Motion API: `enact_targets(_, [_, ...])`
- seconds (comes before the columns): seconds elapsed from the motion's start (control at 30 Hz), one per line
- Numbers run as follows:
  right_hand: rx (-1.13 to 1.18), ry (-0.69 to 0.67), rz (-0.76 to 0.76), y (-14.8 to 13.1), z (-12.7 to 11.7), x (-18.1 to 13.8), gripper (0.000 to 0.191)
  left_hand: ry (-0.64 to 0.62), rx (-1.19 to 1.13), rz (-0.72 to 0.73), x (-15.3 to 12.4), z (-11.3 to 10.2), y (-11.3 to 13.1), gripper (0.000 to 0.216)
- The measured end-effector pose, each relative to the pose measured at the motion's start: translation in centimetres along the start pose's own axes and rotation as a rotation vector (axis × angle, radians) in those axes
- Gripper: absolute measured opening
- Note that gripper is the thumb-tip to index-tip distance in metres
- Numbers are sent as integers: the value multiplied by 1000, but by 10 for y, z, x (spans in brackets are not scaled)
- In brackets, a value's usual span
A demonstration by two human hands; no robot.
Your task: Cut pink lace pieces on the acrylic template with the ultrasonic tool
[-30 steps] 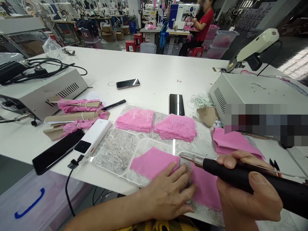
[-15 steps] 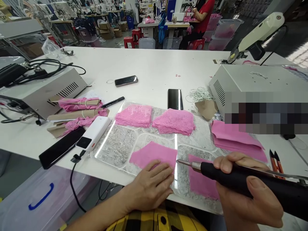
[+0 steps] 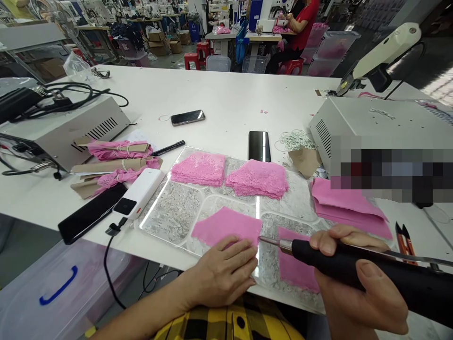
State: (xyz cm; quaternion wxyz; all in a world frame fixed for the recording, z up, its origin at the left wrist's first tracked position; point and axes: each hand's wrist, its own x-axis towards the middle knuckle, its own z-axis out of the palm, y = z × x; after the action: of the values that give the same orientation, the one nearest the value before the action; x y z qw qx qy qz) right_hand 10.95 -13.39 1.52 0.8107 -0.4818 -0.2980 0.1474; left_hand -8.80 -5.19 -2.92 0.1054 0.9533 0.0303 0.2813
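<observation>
My left hand (image 3: 226, 269) lies flat, fingers stretched out, on a pink fabric piece (image 3: 226, 224) and presses it against the marble-patterned board (image 3: 170, 212). My right hand (image 3: 357, 278) is wrapped round a thick black handheld tool (image 3: 339, 259) with a pointed metal tip (image 3: 271, 241). The tip is at the right edge of the pink piece, close to my left fingertips; whether it touches the fabric I cannot tell. Another pink piece (image 3: 297, 269) lies under the tool, partly covered by it. Two stacks of pink lace, a left one (image 3: 198, 169) and a right one (image 3: 258, 179), rest farther back on the board.
Folded pink fabric (image 3: 348, 210) lies right of the board, near two pens (image 3: 405, 241). A white power bank (image 3: 141, 193), a black phone (image 3: 92, 212) and tied pink bundles (image 3: 120, 150) sit left. Grey metal boxes stand at left (image 3: 78, 132) and right (image 3: 375, 118). A person in red sits beyond.
The tool and my right hand have shifted slightly left relative to the fabric. My left hand stays on the pink piece. The whole view has moved a little.
</observation>
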Motion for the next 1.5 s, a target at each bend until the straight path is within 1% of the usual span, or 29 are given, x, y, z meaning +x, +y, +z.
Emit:
enact_targets(0.1, [3,-22,-12,2,0,-1,15,17,-5,6,0,0,0,27])
enact_targets(0.27, [-5,-46,-24,4,-1,-1,11,7,-24,14,-1,0,-1,27])
enact_targets(0.47, [-1,-26,-6,0,-2,-4,12,33,-42,34,-5,-1,-1,26])
enact_targets(0.57, [-1,-25,37,-5,-5,-9,13,32,-59,43,-5,-2,-1,27])
enact_targets(0.67, [-7,-50,61,-8,-7,-12,13,34,-72,41,-5,-2,-1,27])
enact_targets(0.83, [13,-104,45,-8,-7,-14,15,54,-70,45,-2,-4,-1,24])
enact_targets(0.97, [5,-105,81,-7,-8,-16,12,40,-59,46,-1,-4,-1,25])
enact_targets(1.1, [6,-143,62,-6,-8,-15,11,29,-77,36,-4,-3,-1,26])
enact_targets(1.17, [-1,-119,56,-8,-9,-12,11,30,-77,26,-5,-3,0,26])
enact_targets(1.27, [-12,-13,23,-12,-15,-3,13,39,-60,26,1,-5,3,23])
enact_targets(1.33, [-17,48,-13,-15,-23,5,12,39,-52,47,9,-5,6,21])
enact_targets(1.4, [-18,65,-50,-16,-32,14,13,23,-38,72,21,-1,10,19])
enact_targets(1.5, [-24,66,-94,-13,-43,22,13,-22,13,78,38,11,17,21])
